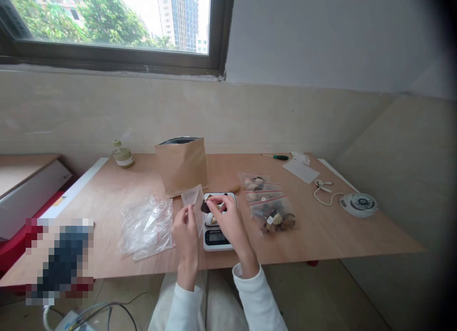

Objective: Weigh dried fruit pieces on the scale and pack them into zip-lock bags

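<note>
My left hand (186, 228) pinches the edge of a small clear zip bag (193, 198), which hangs upright in front of the scale. In my right hand (228, 221) a dark brown, dried-looking piece (205, 207) is held between the fingertips, right beside the bag's edge. Below my hands stands a white digital scale (217, 247); its display is lit but too small to read surely. Pale and dark pieces lie on its pan, partly hidden by my right hand.
A kraft pouch (181, 167) stands open behind the scale. Left lies a pile of clear bags (148, 228); right, several filled zip bags (273, 212). Farther out are a jar (123, 155), a green screwdriver (280, 157), a white card (301, 170) and a corded white round device (358, 205).
</note>
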Demonstrator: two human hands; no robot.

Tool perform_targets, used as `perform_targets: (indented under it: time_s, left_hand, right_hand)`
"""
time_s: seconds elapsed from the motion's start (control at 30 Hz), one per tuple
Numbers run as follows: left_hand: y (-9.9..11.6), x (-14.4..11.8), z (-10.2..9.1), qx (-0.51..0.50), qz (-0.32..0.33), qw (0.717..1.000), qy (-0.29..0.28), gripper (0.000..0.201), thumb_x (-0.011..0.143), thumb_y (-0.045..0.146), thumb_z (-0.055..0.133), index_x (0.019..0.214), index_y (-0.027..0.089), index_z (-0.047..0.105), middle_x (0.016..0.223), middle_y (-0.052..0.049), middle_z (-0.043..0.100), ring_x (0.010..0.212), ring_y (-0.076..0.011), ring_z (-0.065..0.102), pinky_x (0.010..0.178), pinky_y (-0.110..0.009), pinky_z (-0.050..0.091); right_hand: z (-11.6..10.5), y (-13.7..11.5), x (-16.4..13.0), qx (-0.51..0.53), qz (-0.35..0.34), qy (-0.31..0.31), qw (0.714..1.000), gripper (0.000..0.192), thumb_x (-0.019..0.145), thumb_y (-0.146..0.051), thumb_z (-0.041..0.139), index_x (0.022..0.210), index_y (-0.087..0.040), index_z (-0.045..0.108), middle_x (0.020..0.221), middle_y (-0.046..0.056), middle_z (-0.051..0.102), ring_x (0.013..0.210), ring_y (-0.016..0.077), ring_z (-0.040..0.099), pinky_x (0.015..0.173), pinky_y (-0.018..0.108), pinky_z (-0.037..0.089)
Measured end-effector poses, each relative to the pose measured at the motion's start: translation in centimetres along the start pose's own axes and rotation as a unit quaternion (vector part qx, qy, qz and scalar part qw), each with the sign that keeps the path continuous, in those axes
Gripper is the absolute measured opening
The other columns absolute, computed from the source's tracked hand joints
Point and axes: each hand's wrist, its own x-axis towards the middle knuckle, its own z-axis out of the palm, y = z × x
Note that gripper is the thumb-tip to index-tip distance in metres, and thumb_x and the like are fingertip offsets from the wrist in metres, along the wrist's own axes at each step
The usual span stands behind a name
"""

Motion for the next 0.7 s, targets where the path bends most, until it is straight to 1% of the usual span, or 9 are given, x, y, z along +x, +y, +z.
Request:
perform_targets:
  time_s: [0.03,0.1,0.2,0.27,0.33,0.4,0.47,0.6,0.7]
  left_hand:
    - [0.1,0.0,-0.1,-0.001,-0.005,1.0,0.0,0.039,0.088,0.046,0.043,0.097,0.019,0.069,0.094,-0.01,0.072,0.084,-0.0243,0.066,0.072,-0.033,0.047]
    - [0.2,0.1,-0.4,0.008,-0.019,1.0,0.001,0.04,0.088,0.046,0.043,0.098,0.019,0.071,0.089,-0.01,0.073,0.078,-0.0237,0.066,0.067,-0.031,0.046]
    - [0.4,0.2,-0.7,0.033,-0.043,0.999,0.005,0.042,0.088,0.046,0.043,0.102,0.019,0.071,0.081,-0.008,0.074,0.067,-0.0216,0.064,0.062,-0.03,0.043]
    - [0.5,0.2,-0.8,0.037,-0.049,0.998,0.003,0.041,0.088,0.046,0.043,0.101,0.019,0.072,0.08,-0.008,0.074,0.065,-0.0208,0.063,0.06,-0.029,0.042]
    - [0.8,0.1,-0.8,0.036,-0.047,0.998,0.001,0.041,0.088,0.046,0.043,0.098,0.02,0.073,0.081,-0.007,0.074,0.067,-0.0208,0.064,0.06,-0.028,0.041]
    - [1.0,0.1,-0.8,0.039,-0.044,0.998,-0.002,0.04,0.088,0.046,0.043,0.096,0.021,0.073,0.081,-0.007,0.074,0.069,-0.0212,0.064,0.061,-0.028,0.041]
    - [1.2,0.2,-0.8,0.044,-0.045,0.998,-0.003,0.039,0.088,0.045,0.043,0.095,0.022,0.074,0.082,-0.006,0.074,0.071,-0.0218,0.065,0.062,-0.029,0.041]
    - [1.3,0.6,-0.8,0.046,-0.048,0.998,0.004,0.038,0.087,0.045,0.045,0.095,0.022,0.074,0.084,-0.007,0.074,0.075,-0.0237,0.066,0.065,-0.03,0.043]
    - [1.1,1.0,-0.7,0.036,-0.047,0.998,0.007,0.038,0.086,0.045,0.046,0.097,0.021,0.074,0.085,-0.008,0.075,0.079,-0.0253,0.067,0.067,-0.031,0.044]
  right_hand:
    - [0.0,0.4,-0.1,-0.008,-0.006,0.0,1.0,0.024,0.087,-0.038,0.052,0.094,-0.019,0.065,0.095,0.008,0.065,0.08,0.0182,0.06,0.073,0.031,0.05]
    - [-0.4,1.9,-0.5,-0.048,-0.014,0.025,0.998,0.023,0.088,-0.035,0.049,0.098,-0.019,0.063,0.097,0.009,0.063,0.083,0.0195,0.059,0.076,0.033,0.049]
    - [-1.4,4.8,-2.1,-0.148,-0.027,0.057,0.987,0.02,0.088,-0.031,0.049,0.097,-0.02,0.062,0.096,0.01,0.06,0.094,0.0245,0.056,0.085,0.041,0.045]
    - [-1.7,6.4,-3.1,-0.21,-0.035,0.044,0.976,0.019,0.086,-0.03,0.052,0.099,-0.02,0.062,0.099,0.011,0.058,0.098,0.0274,0.054,0.086,0.044,0.043]
    - [-1.6,7.6,-3.8,-0.256,-0.045,0.02,0.965,0.021,0.084,-0.027,0.054,0.103,-0.021,0.062,0.104,0.012,0.058,0.098,0.0287,0.053,0.084,0.045,0.043]
    - [-1.5,8.2,-4.1,-0.288,-0.052,0.008,0.956,0.021,0.085,-0.023,0.053,0.103,-0.022,0.062,0.105,0.011,0.059,0.096,0.0287,0.053,0.082,0.045,0.043]
    - [-1.4,8.5,-3.9,-0.302,-0.059,0.009,0.951,0.02,0.086,-0.02,0.049,0.101,-0.021,0.063,0.102,0.011,0.061,0.093,0.0279,0.053,0.08,0.044,0.042]
    - [-1.6,8.6,-3.5,-0.289,-0.083,0.02,0.953,0.019,0.088,-0.018,0.047,0.1,-0.018,0.061,0.098,0.011,0.062,0.092,0.026,0.053,0.082,0.041,0.043]
    - [-1.8,8.5,-3.3,-0.279,-0.087,0.034,0.956,0.017,0.091,-0.023,0.046,0.099,-0.017,0.06,0.098,0.01,0.063,0.092,0.0255,0.055,0.083,0.04,0.044]
